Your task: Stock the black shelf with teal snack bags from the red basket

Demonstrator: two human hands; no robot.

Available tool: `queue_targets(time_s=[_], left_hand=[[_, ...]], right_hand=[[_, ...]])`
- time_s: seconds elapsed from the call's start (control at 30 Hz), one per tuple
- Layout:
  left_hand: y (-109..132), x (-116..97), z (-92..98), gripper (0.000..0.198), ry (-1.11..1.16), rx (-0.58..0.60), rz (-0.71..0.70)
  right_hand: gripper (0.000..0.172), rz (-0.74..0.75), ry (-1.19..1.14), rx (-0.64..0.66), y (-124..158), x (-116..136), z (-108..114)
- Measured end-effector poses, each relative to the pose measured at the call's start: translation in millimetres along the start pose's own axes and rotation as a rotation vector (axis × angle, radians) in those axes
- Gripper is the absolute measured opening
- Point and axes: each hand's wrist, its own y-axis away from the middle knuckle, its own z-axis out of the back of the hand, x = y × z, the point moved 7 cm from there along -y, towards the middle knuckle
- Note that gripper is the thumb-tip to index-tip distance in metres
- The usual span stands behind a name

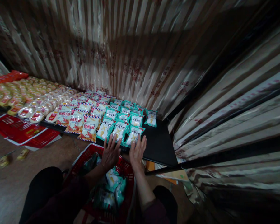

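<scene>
Teal snack packets (120, 129) stand in rows at the right part of the black bench (160, 144), the nearest row along its front edge. Over the lower ends of that row, the left hand (110, 154) is spread palm down, its fingertips at the left and middle packets; the right hand (137, 154) is open too, fingers extended at the lower right of the third. Neither is closed around anything; how firmly they touch, I cannot tell.

For neat handling, flat fingers and light, even pressure from both sides seem best: the packets look puffed, and a hard push could buckle a bag or shove it into the row behind. Guiding by the bottom ends leaves the printed fronts facing out, and the front edge makes a handy straight guide; a packet overhanging it could tip off.

Just below that edge, a red basket (93, 149) holds more teal packets, within easy reach. Toward the bench's far edge, one packet (151, 118) sits apart to the right of the rows. Leftward lie striped snack bags (88, 127), touching or nearly touching the teal block, so sideways nudges there call for care; wrapped round cakes (36, 115) lie beyond, toward the left end.
</scene>
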Motion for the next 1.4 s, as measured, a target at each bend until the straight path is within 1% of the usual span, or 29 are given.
queue_targets(time_s=[0.1, 0.2, 0.3, 0.37, 0.43, 0.5, 0.53, 0.57, 0.6, 0.63, 0.67, 0.73, 0.83, 0.93, 1.0, 1.07, 1.13, 1.2, 1.3, 1.4], left_hand=[[0.0, -2.9, -3.6, 0.052, 0.012, -0.009, -0.005], [-2.4, -5.1, -2.8, 0.052, 0.017, -0.018, -0.005], [-3.0, -6.7, 2.6, 0.052, 0.025, -0.015, -0.012], [1.1, -5.7, 8.8, 0.050, 0.042, -0.019, -0.014], [11.8, -2.5, 16.4, 0.046, 0.078, -0.033, -0.027], [30.3, 3.9, 24.2, 0.039, 0.130, -0.043, -0.053], [41.9, 9.4, 27.4, 0.035, 0.157, -0.038, -0.057], [54.2, 18.0, 30.2, 0.033, 0.179, -0.034, -0.033], [66.3, 28.8, 31.7, 0.031, 0.189, -0.019, 0.013], [77.5, 40.1, 31.1, 0.030, 0.178, 0.020, 0.063], [87.1, 52.1, 30.2, 0.029, 0.141, 0.054, 0.121], [98.7, 73.3, 31.6, 0.029, 0.029, 0.057, 0.215], [99.6, 94.8, 26.4, 0.036, -0.090, 0.080, 0.319], [97.7, 107.4, 12.6, 0.044, -0.134, 0.126, 0.366], [104.3, 119.4, 2.9, 0.047, -0.149, 0.158, 0.441], [115.0, 129.6, -7.7, 0.049, -0.151, 0.232, 0.485], [123.0, 133.4, -13.6, 0.049, -0.160, 0.286, 0.459], [126.9, 133.1, -14.6, 0.047, -0.184, 0.319, 0.423], [126.3, 129.9, -12.4, 0.049, -0.220, 0.356, 0.404], [123.0, 127.5, -11.0, 0.049, -0.260, 0.384, 0.396]], right_hand=[[0.054, 0.052, -0.021, 0.058, -1.2, -1.6, -10.1], [0.054, 0.060, -0.007, 0.073, -2.4, 0.0, -12.4], [0.054, 0.046, 0.024, 0.091, -1.3, 4.6, -8.8], [0.053, 0.062, 0.022, 0.084, 3.5, 10.6, -1.7], [0.052, 0.107, -0.010, 0.075, 14.5, 16.7, 8.5], [0.050, 0.143, -0.052, 0.059, 32.9, 17.1, 21.1], [0.049, 0.146, -0.062, 0.048, 44.6, 13.4, 27.3], [0.048, 0.124, -0.071, 0.009, 57.4, 6.3, 34.4], [0.048, 0.088, -0.074, -0.002, 71.1, -3.4, 38.2], [0.047, 0.051, -0.068, 0.004, 85.2, -14.3, 38.9], [0.048, 0.019, -0.057, 0.037, 98.9, -25.4, 35.7], [0.052, -0.047, -0.034, 0.114, 123.5, -47.1, 23.0], [0.057, -0.105, -0.012, 0.233, 148.4, -69.5, -3.2], [0.056, -0.128, -0.021, 0.293, 160.4, -79.6, -21.6], [0.058, -0.106, -0.036, 0.316, 164.8, -81.5, -27.2], [0.063, -0.086, -0.049, 0.338, 168.0, -83.3, -29.1], [0.069, -0.087, -0.052, 0.363, 169.9, -86.2, -29.4], [0.074, -0.099, -0.051, 0.397, 170.4, -89.4, -30.0], [0.081, -0.115, -0.060, 0.446, 169.8, -92.3, -31.7], [0.084, -0.130, -0.072, 0.461, 169.0, -94.1, -32.7]])
